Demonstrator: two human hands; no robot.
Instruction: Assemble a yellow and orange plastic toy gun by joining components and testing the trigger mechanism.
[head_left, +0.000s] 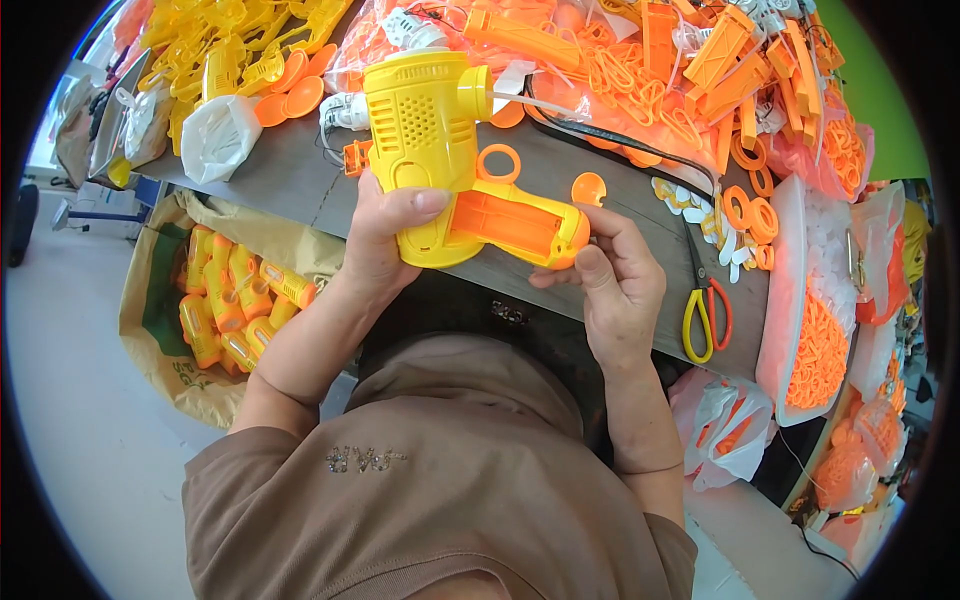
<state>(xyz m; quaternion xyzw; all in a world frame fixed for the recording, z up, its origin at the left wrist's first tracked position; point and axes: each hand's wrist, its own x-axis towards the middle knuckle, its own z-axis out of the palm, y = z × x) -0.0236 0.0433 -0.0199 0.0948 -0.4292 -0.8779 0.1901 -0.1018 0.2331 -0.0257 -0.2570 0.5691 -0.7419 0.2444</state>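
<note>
A yellow plastic toy housing (418, 125), shaped like a hair dryer with vents and a short side nozzle, is held up in front of me over the table edge. My left hand (385, 230) is closed around its lower body, the thumb across the front. Its handle points right and shows an open orange compartment (508, 222). At the handle's end, my right hand (622, 285) has its fingers and thumb closed on the tip. A small round orange cap (588, 188) is beside my right fingertips; whether they touch it I cannot tell. Behind the housing lies an orange ring (498, 163).
Scissors (706, 310) with yellow and red handles lie at the right of the grey table (640, 235). Orange parts (640, 90) and yellow parts (225, 60) are heaped behind. A sack (150, 300) of yellow-orange pieces stands left; a white bin (800, 300) holds small parts right.
</note>
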